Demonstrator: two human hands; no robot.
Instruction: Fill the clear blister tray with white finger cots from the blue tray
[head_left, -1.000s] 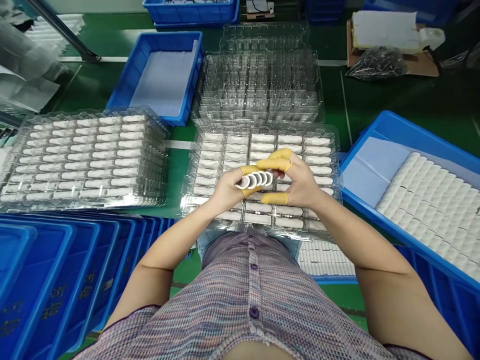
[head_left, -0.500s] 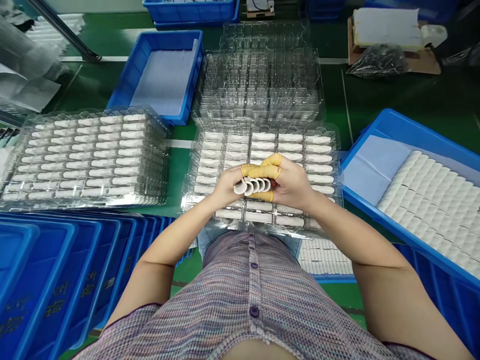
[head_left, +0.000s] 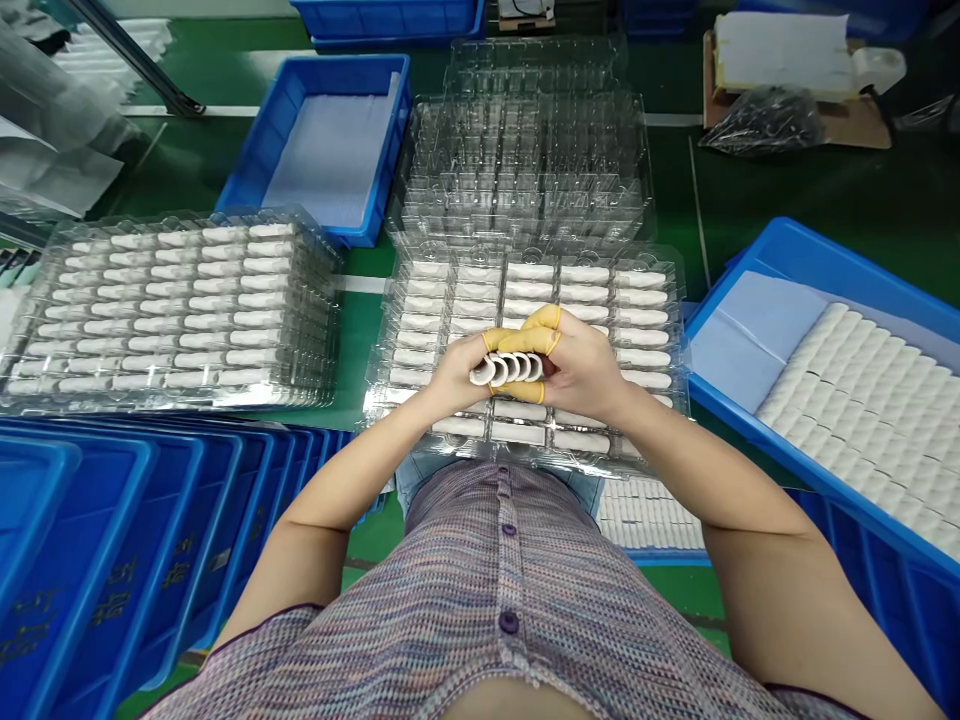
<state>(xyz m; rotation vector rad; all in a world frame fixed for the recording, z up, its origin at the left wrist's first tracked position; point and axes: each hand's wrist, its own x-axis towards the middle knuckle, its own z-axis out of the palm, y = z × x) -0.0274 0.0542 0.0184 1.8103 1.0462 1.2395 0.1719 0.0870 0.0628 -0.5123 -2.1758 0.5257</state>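
Note:
Between my hands is a row of several curved white pieces (head_left: pixel 507 370), nested side by side with their ends facing me. My left hand (head_left: pixel 463 368) grips the row at its left end, and my right hand (head_left: pixel 577 362) grips it at the right. Yellow finger cots cover some fingertips on both hands. Below the hands lies a clear plastic tray (head_left: pixel 379 400) with white pieces in rows of slots; my hands and forearms hide part of it.
At left stands a stack of filled clear trays (head_left: pixel 319 330). Behind are more stacked clear trays (head_left: pixel 525 150) and a blue bin (head_left: pixel 251 140) lined with paper. A blue bin (head_left: pixel 795 235) at right holds rows of white pieces. Blue crates (head_left: pixel 150 560) line the lower left.
My hands keep their grip on the row of white pieces, nearly still. The view has shifted very slightly.

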